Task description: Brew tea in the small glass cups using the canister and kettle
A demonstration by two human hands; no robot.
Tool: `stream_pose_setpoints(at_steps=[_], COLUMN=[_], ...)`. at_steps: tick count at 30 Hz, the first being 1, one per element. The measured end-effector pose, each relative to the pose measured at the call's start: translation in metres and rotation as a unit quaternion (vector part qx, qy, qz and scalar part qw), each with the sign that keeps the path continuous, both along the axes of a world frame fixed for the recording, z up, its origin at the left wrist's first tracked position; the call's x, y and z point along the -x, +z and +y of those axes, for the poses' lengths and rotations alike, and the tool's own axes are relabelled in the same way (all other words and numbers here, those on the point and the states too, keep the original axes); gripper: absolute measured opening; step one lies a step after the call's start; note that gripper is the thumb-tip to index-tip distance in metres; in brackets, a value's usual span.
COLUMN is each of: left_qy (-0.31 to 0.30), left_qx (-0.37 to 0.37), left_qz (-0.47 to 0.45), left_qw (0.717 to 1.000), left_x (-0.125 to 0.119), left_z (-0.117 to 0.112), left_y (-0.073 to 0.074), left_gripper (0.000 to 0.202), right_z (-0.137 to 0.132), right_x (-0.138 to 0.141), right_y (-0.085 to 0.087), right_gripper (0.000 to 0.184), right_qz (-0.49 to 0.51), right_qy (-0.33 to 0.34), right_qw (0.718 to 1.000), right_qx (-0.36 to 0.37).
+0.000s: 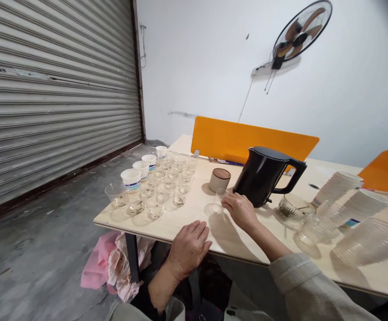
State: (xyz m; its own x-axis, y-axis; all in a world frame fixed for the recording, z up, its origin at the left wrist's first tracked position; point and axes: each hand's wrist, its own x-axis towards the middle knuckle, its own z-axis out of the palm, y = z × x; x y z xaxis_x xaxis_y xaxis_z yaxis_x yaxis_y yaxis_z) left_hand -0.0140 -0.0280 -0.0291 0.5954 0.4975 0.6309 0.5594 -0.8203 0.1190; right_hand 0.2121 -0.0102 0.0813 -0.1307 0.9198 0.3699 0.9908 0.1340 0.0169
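My right hand (239, 208) has its fingers on a clear plastic cup (218, 199), gripping its side just above the tabletop. Bare and with fingers stretched out, my left hand (190, 245) lies at the table's front edge. Just beyond the cup stands a pale canister with a wooden lid (219, 179). A black electric kettle (262, 176) is behind my right hand. To the left, several small clear cups (155, 208) stand in rows, some with dark bits in the bottom. Several white paper cups (131, 179) line the left edge.
On the right are a glass bowl of dark leaves (296, 209), stacked paper cups (337, 187) and a lying stack of clear cups (372, 240). An orange divider (247, 136) crosses the table's back. Pink cloth (100, 261) lies below, by the table leg.
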Motion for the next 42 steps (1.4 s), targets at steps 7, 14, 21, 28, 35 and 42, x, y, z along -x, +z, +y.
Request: stream_pose_setpoints(at_steps=[7, 14, 21, 28, 35, 42], left_qy=[-0.001, -0.002, 0.001, 0.002, 0.005, 0.004], left_qx=[0.002, -0.002, -0.003, -0.012, -0.013, -0.007], left_qz=[-0.004, 0.0, -0.004, -0.015, -0.015, -0.03], left_qw=[1.0, 1.0, 1.0, 1.0, 1.0, 1.0], left_x=[-0.001, 0.0, -0.001, -0.003, -0.004, -0.006], left_z=[0.0, 0.001, 0.002, 0.001, 0.003, 0.004], left_y=[-0.001, -0.003, -0.004, -0.006, -0.011, -0.016], left_gripper=[0.033, 0.035, 0.037, 0.036, 0.038, 0.039], right_z=[0.004, 0.003, 0.022, 0.073, 0.123, 0.135], right_x=[0.007, -0.008, -0.042, -0.058, -0.047, -0.041], right_y=[0.002, -0.004, 0.009, 0.01, 0.006, -0.004], right_gripper=[0.016, 0.022, 0.044, 0.062, 0.082, 0.075], right_qz=[-0.017, 0.075, 0.264, 0.262, 0.198, 0.219], right_qy=[0.001, 0.036, 0.005, -0.061, -0.101, -0.101], right_qw=[1.0, 0.995, 0.959, 0.96, 0.975, 0.969], right_qx=[0.019, -0.059, -0.103, -0.072, -0.013, -0.057])
